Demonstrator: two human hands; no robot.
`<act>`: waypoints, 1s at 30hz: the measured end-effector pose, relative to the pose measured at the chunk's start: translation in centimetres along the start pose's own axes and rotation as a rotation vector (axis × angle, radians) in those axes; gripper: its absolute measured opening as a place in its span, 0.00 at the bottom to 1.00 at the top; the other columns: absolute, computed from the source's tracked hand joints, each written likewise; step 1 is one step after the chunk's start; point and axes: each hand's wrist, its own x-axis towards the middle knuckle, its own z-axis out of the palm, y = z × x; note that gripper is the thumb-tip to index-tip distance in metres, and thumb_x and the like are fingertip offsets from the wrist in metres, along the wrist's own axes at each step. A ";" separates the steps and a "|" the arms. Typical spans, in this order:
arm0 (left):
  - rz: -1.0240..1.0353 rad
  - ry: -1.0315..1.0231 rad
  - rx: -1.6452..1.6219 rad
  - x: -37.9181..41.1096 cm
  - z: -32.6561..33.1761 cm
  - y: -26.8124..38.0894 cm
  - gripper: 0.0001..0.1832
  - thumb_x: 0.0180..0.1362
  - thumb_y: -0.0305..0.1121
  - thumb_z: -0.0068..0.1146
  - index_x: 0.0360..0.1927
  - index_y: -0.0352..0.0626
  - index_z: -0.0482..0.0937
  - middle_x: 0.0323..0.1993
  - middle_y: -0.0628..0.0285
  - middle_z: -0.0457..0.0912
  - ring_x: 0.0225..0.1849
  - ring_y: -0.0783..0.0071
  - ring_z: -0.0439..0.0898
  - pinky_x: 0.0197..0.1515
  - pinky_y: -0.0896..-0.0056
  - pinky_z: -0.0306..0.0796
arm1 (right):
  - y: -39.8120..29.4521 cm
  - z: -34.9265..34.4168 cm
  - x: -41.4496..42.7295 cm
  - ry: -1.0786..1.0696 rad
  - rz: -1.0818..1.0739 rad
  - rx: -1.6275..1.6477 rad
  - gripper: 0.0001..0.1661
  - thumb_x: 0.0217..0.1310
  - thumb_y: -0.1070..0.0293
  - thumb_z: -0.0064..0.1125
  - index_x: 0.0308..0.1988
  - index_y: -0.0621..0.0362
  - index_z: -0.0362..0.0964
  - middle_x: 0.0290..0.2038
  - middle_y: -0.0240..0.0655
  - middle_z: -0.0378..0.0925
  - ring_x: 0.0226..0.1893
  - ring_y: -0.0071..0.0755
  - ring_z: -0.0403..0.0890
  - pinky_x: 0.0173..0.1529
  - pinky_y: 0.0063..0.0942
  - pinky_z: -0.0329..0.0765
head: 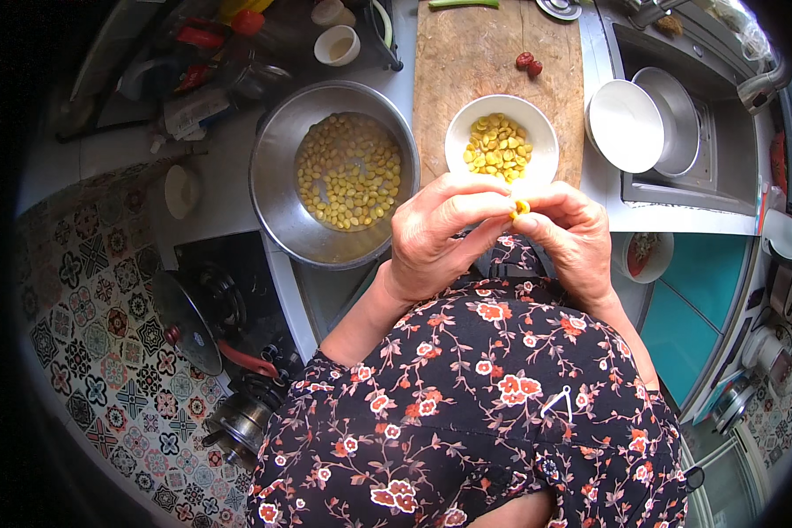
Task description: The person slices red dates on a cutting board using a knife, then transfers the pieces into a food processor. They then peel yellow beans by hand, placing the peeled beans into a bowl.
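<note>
Between the fingertips of my left hand (445,228) and my right hand (567,231) is a small yellow seed or fruit piece (519,209), with a curved, opened look; both hands pinch it just below a white bowl (457,119). Similar yellow pieces (498,148) lie in that bowl, which stands on a wooden cutting board (449,59). To the left, a large metal basin (274,218) holds many round yellow seeds or fruits (350,171) in liquid.
Two red dried fruits (529,64) and a green stalk (463,3) lie on the board. A white bowl (627,125) and a metal bowl (683,119) stand by the sink (732,152) at right. Lower left are a glass lid (188,323) and a metal pot (237,419).
</note>
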 end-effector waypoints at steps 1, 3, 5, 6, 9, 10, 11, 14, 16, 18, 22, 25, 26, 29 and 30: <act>0.002 0.005 -0.005 -0.1 0.0 -0.1 0.15 0.43 0.19 0.66 0.37 0.43 0.80 0.35 0.59 0.82 0.37 0.65 0.82 0.39 0.71 0.76 | 0.0 0.0 0.0 0.008 -0.011 -0.008 0.13 0.55 0.78 0.62 0.43 0.64 0.75 0.39 0.35 0.80 0.40 0.22 0.79 0.47 0.20 0.76; -0.006 0.015 -0.012 0.0 0.2 -0.2 0.15 0.43 0.18 0.65 0.36 0.43 0.80 0.35 0.59 0.82 0.37 0.66 0.82 0.39 0.71 0.75 | 0.1 0.1 -0.1 0.030 -0.045 -0.031 0.13 0.55 0.78 0.62 0.42 0.63 0.75 0.39 0.34 0.80 0.39 0.22 0.79 0.46 0.20 0.76; -0.052 0.019 -0.057 0.0 0.4 -0.2 0.14 0.45 0.19 0.65 0.37 0.42 0.80 0.36 0.59 0.82 0.37 0.68 0.82 0.40 0.72 0.75 | 0.3 0.2 -0.1 0.061 -0.090 -0.060 0.12 0.54 0.78 0.63 0.42 0.63 0.76 0.38 0.35 0.81 0.39 0.21 0.79 0.45 0.20 0.76; -0.094 0.020 -0.098 -0.1 0.4 -0.2 0.13 0.47 0.19 0.64 0.38 0.41 0.79 0.36 0.60 0.82 0.38 0.69 0.82 0.41 0.72 0.75 | 0.2 0.2 -0.1 0.091 -0.139 -0.170 0.12 0.53 0.78 0.63 0.41 0.62 0.77 0.38 0.35 0.81 0.38 0.22 0.79 0.44 0.20 0.77; -0.416 0.070 -0.396 -0.7 0.5 0.6 0.11 0.53 0.23 0.61 0.40 0.38 0.78 0.36 0.61 0.82 0.39 0.74 0.81 0.42 0.74 0.74 | 0.1 0.0 0.0 0.153 -0.305 -0.453 0.13 0.51 0.78 0.65 0.40 0.62 0.78 0.37 0.36 0.81 0.37 0.23 0.80 0.42 0.21 0.77; -0.556 0.095 -0.524 -0.9 0.4 0.9 0.10 0.55 0.24 0.60 0.41 0.37 0.78 0.37 0.61 0.82 0.39 0.75 0.80 0.43 0.75 0.74 | 0.1 -0.1 0.3 0.155 -0.375 -0.519 0.13 0.50 0.78 0.65 0.40 0.62 0.78 0.36 0.36 0.81 0.37 0.23 0.81 0.42 0.21 0.77; -0.634 0.052 -0.574 -0.6 0.3 0.9 0.10 0.56 0.25 0.59 0.42 0.36 0.78 0.37 0.61 0.82 0.39 0.76 0.80 0.42 0.76 0.74 | 0.1 -0.2 0.5 0.155 -0.445 -0.584 0.13 0.49 0.78 0.66 0.39 0.62 0.78 0.36 0.36 0.81 0.37 0.24 0.81 0.42 0.21 0.77; -0.844 -0.062 -0.694 0.4 -0.2 0.8 0.10 0.59 0.28 0.57 0.43 0.35 0.77 0.37 0.59 0.82 0.39 0.78 0.80 0.39 0.80 0.73 | -0.1 -0.4 0.9 0.117 -0.591 -0.727 0.13 0.48 0.79 0.66 0.39 0.63 0.78 0.35 0.36 0.81 0.37 0.26 0.81 0.42 0.22 0.77; -0.881 -0.082 -0.789 0.4 -0.1 0.3 0.10 0.59 0.28 0.57 0.43 0.34 0.78 0.37 0.59 0.82 0.38 0.76 0.80 0.39 0.79 0.74 | -0.1 -0.5 0.9 0.111 -0.603 -0.776 0.14 0.46 0.81 0.66 0.38 0.63 0.77 0.34 0.36 0.80 0.37 0.27 0.80 0.41 0.22 0.76; -0.906 -0.085 -0.860 0.4 0.0 0.1 0.10 0.59 0.28 0.57 0.43 0.33 0.78 0.37 0.58 0.82 0.38 0.75 0.81 0.39 0.78 0.75 | -0.1 -0.5 0.9 0.111 -0.559 -0.727 0.14 0.46 0.83 0.66 0.38 0.63 0.77 0.34 0.36 0.79 0.37 0.28 0.80 0.41 0.22 0.75; -0.937 -0.068 -0.922 0.4 0.0 -0.1 0.11 0.59 0.29 0.57 0.42 0.32 0.78 0.35 0.56 0.82 0.36 0.74 0.81 0.37 0.78 0.77 | 0.3 -0.3 0.6 0.107 -0.300 -0.278 0.14 0.50 0.81 0.63 0.41 0.64 0.76 0.37 0.37 0.80 0.39 0.27 0.80 0.45 0.23 0.77; -0.949 -0.066 -0.947 0.3 -0.1 -0.3 0.11 0.60 0.29 0.56 0.42 0.32 0.78 0.34 0.55 0.82 0.35 0.74 0.82 0.37 0.78 0.77 | 0.5 -0.3 0.5 0.088 -0.194 -0.075 0.14 0.54 0.80 0.62 0.43 0.65 0.75 0.39 0.37 0.80 0.41 0.26 0.80 0.48 0.24 0.77; -0.951 -0.065 -0.956 0.3 -0.1 -0.4 0.11 0.60 0.29 0.55 0.42 0.31 0.78 0.33 0.55 0.82 0.34 0.74 0.82 0.37 0.79 0.77 | 0.5 -0.4 0.5 0.081 -0.182 -0.048 0.15 0.54 0.80 0.61 0.44 0.65 0.75 0.39 0.37 0.80 0.41 0.26 0.80 0.49 0.24 0.76; -0.957 -0.080 -0.918 0.3 -0.1 -0.4 0.11 0.60 0.30 0.55 0.42 0.32 0.78 0.32 0.56 0.82 0.33 0.75 0.81 0.36 0.79 0.77 | 0.7 -0.6 0.5 0.076 -0.064 0.089 0.14 0.55 0.80 0.61 0.44 0.65 0.75 0.40 0.37 0.80 0.41 0.25 0.80 0.49 0.24 0.76; -0.964 -0.087 -0.918 0.3 -0.1 -0.4 0.11 0.60 0.30 0.55 0.41 0.32 0.79 0.32 0.56 0.82 0.32 0.76 0.81 0.35 0.80 0.76 | 0.7 -0.7 0.5 0.071 -0.038 0.108 0.14 0.55 0.80 0.61 0.43 0.64 0.74 0.39 0.37 0.80 0.40 0.25 0.80 0.49 0.23 0.76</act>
